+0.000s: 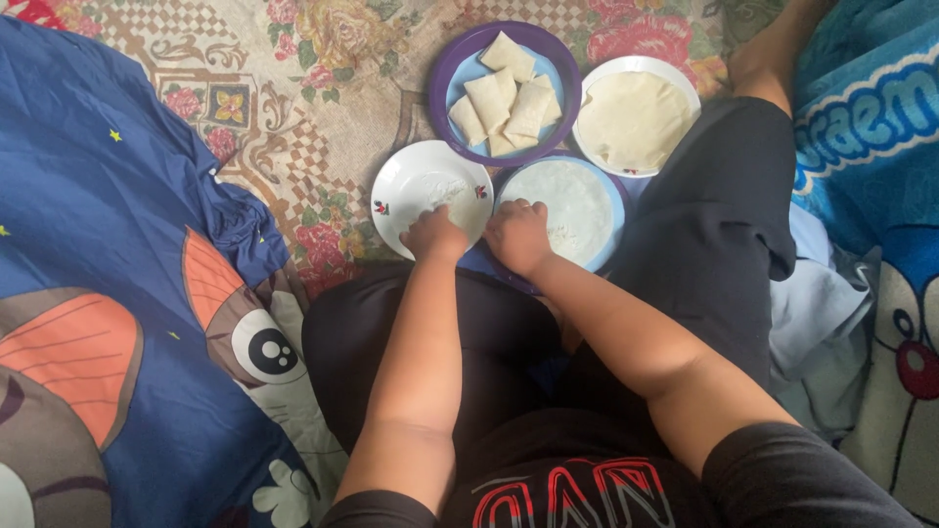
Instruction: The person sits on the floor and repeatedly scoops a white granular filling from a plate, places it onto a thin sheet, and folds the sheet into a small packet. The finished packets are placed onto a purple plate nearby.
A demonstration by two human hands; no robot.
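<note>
My left hand point(433, 233) rests with curled fingers on the near rim of a small white plate point(411, 181) smeared with something pale. My right hand point(518, 235) lies on the near left edge of a thin white wrapper sheet point(572, 200) spread on a blue plate point(616, 210). What the fingers pinch is hidden. Beyond them a purple plate point(445, 73) holds several folded pastry parcels point(504, 93). A white bowl point(685, 88) at the right holds a stack of round pale wrappers point(631, 117).
The dishes sit on a floral carpet point(313, 108). A blue cartoon-print blanket point(108, 254) covers the left side. Another blue printed cloth point(871, 127) lies at the right. My legs in black trousers point(714, 215) are folded around the plates, one foot point(768, 54) near the bowl.
</note>
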